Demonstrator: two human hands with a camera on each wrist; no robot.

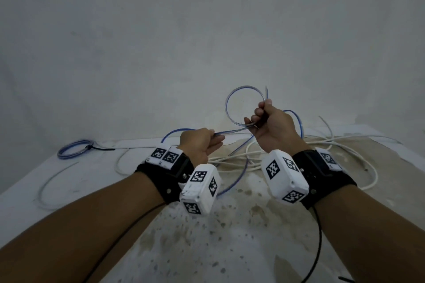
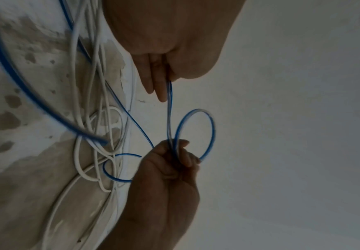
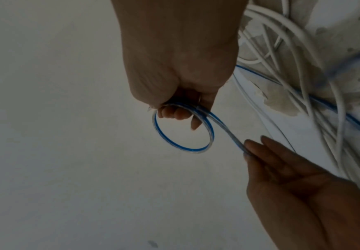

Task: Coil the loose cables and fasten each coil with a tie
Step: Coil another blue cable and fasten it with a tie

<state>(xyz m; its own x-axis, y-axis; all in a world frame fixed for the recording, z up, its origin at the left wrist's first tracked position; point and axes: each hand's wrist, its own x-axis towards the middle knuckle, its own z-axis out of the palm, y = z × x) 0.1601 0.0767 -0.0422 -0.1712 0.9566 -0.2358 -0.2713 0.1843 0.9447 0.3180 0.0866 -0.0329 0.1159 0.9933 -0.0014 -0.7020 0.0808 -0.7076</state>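
Observation:
A thin blue-striped clear cable (image 1: 232, 131) runs taut between my two hands above the table. My right hand (image 1: 259, 117) grips a small round loop (image 1: 226, 104) of it, the cut end poking up past the thumb. My left hand (image 1: 215, 136) pinches the straight stretch between thumb and nearly straight fingers. In the right wrist view the loop (image 3: 187, 149) hangs under my curled right fingers (image 3: 174, 115), and my left hand (image 3: 251, 152) holds the cable lower right. The left wrist view shows the loop (image 2: 212, 132) in my right hand (image 2: 181, 157). The rest of the cable trails onto the table.
A finished blue coil (image 1: 73, 150) bound with a black tie lies at the table's far left. Loose white cables (image 1: 322, 142) sprawl tangled at the right, and another white one (image 1: 43, 186) curves at the left. The white table (image 1: 18, 202) is stained in the middle; a plain wall stands behind.

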